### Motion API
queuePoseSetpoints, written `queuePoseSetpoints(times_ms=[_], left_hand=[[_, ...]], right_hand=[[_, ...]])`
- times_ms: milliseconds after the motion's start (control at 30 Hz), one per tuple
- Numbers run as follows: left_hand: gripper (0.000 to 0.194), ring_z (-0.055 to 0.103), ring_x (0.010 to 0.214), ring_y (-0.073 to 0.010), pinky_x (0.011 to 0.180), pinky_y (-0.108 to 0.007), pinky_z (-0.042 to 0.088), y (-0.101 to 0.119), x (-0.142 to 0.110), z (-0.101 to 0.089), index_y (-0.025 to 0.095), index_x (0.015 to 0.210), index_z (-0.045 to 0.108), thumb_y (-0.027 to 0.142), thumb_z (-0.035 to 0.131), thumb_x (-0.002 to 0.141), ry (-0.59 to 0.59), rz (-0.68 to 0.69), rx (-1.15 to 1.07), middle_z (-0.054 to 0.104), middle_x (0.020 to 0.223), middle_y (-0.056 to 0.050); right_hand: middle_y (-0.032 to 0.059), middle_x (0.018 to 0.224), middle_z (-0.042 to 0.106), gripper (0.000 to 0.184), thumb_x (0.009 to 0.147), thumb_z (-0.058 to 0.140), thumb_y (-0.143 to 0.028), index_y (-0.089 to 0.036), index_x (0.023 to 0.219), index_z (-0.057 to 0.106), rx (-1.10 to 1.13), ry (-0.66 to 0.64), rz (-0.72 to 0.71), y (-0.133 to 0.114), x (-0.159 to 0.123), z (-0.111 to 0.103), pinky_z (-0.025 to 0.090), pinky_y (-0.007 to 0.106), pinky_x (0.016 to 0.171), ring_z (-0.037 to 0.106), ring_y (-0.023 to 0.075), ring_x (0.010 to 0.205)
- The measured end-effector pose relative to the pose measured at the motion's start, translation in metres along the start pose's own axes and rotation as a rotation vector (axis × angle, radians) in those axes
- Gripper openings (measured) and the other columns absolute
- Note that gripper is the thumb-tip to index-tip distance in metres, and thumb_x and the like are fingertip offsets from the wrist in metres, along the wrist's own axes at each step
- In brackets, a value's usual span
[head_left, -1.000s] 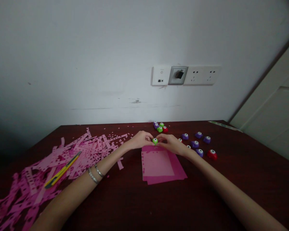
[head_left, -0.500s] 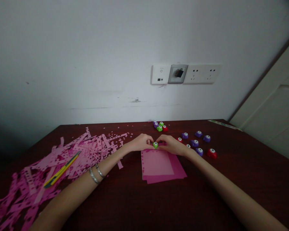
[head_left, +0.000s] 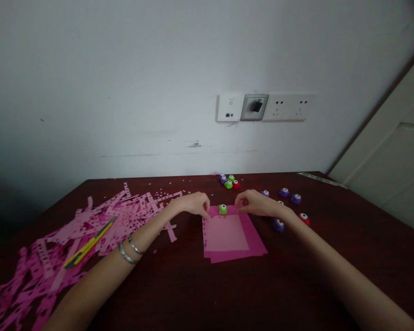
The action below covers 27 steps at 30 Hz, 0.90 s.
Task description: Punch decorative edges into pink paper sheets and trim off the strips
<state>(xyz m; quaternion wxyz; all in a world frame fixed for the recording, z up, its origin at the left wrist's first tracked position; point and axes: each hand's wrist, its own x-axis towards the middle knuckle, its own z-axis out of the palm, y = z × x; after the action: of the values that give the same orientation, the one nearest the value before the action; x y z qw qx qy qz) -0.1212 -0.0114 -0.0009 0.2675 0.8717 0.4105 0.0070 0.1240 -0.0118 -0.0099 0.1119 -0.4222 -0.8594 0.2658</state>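
Note:
Sheets of pink paper (head_left: 226,234) lie stacked in front of me, a lighter sheet over darker ones. Small punched marks run down the left edge and along part of the top. A green paper punch (head_left: 222,210) with a white knob sits on the top edge, untouched. My left hand (head_left: 197,203) pinches the paper near its upper left corner, thumb and fingertips together. On the other side of the punch, my right hand (head_left: 251,202) pinches the upper right part of the paper. How many layers each hand grips is hidden.
Shredded pink strips (head_left: 124,216) heap on the left with a yellow box cutter (head_left: 89,243) on top. Several purple punches (head_left: 296,199) and a red punch (head_left: 304,219) stand to the right. Another small cluster of punches (head_left: 228,184) sits near the wall.
Both hands have let go of the green punch and moved apart to the paper's upper corners. A purple punch on the right now lies closer to me.

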Motion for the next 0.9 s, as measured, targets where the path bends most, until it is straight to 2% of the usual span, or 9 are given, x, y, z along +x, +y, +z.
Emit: queuePoseSetpoints(times_ms=[67, 233, 400, 533, 667, 900], left_hand=[[0.014, 0.051, 0.054, -0.0096, 0.052, -0.021, 0.034, 0.001, -0.002, 0.0, 0.015, 0.066, 0.066, 0.027, 0.07, 0.06, -0.036, -0.014, 0.029, 0.063, 0.061, 0.0], [0.015, 0.049, 0.051, -0.0093, 0.05, -0.021, 0.033, 0.001, 0.0, 0.005, 0.015, 0.063, 0.066, 0.028, 0.072, 0.058, -0.032, -0.062, 0.095, 0.061, 0.057, 0.001], [0.012, 0.048, 0.049, -0.0097, 0.048, -0.022, 0.032, -0.001, 0.003, 0.007, 0.015, 0.059, 0.066, 0.026, 0.071, 0.058, -0.054, -0.085, 0.103, 0.058, 0.052, 0.001], [0.008, 0.048, 0.048, -0.0092, 0.048, -0.021, 0.032, -0.001, 0.003, 0.007, 0.015, 0.057, 0.066, 0.022, 0.069, 0.058, -0.009, -0.075, 0.081, 0.058, 0.051, 0.001], [0.008, 0.048, 0.048, -0.0093, 0.048, -0.021, 0.032, -0.002, 0.003, 0.007, 0.015, 0.056, 0.066, 0.023, 0.068, 0.057, -0.027, -0.077, 0.038, 0.058, 0.05, 0.001], [0.016, 0.044, 0.049, -0.01, 0.049, -0.024, 0.032, -0.013, 0.002, 0.0, 0.015, 0.059, 0.068, 0.031, 0.067, 0.059, -0.108, -0.094, -0.014, 0.059, 0.052, 0.0]], right_hand=[[0.0036, 0.071, 0.067, 0.013, 0.069, 0.062, -0.023, -0.015, 0.077, 0.067, -0.02, -0.018, 0.02, 0.003, 0.001, 0.003, 0.041, 0.023, 0.056, 0.059, 0.0145, 0.063], [0.0038, 0.074, 0.068, 0.017, 0.064, 0.066, -0.027, -0.016, 0.076, 0.066, -0.076, -0.022, 0.065, 0.004, 0.003, 0.013, 0.04, 0.024, 0.054, 0.06, 0.0166, 0.067], [0.0043, 0.071, 0.067, 0.01, 0.065, 0.064, -0.02, -0.015, 0.073, 0.066, -0.083, -0.049, 0.09, -0.004, 0.003, 0.013, 0.038, 0.023, 0.052, 0.059, 0.0153, 0.063], [0.0041, 0.067, 0.067, 0.007, 0.066, 0.061, -0.017, -0.015, 0.071, 0.065, -0.049, -0.074, 0.121, -0.01, 0.001, 0.011, 0.037, 0.022, 0.049, 0.057, 0.0136, 0.058], [0.0027, 0.062, 0.065, 0.007, 0.066, 0.059, -0.017, -0.015, 0.067, 0.065, -0.022, -0.086, 0.151, -0.014, -0.001, 0.01, 0.036, 0.022, 0.047, 0.054, 0.0119, 0.053], [0.0024, 0.062, 0.065, 0.016, 0.066, 0.053, -0.014, -0.014, 0.069, 0.068, 0.025, -0.115, 0.09, -0.012, 0.002, 0.01, 0.037, 0.021, 0.047, 0.053, 0.0109, 0.052]])
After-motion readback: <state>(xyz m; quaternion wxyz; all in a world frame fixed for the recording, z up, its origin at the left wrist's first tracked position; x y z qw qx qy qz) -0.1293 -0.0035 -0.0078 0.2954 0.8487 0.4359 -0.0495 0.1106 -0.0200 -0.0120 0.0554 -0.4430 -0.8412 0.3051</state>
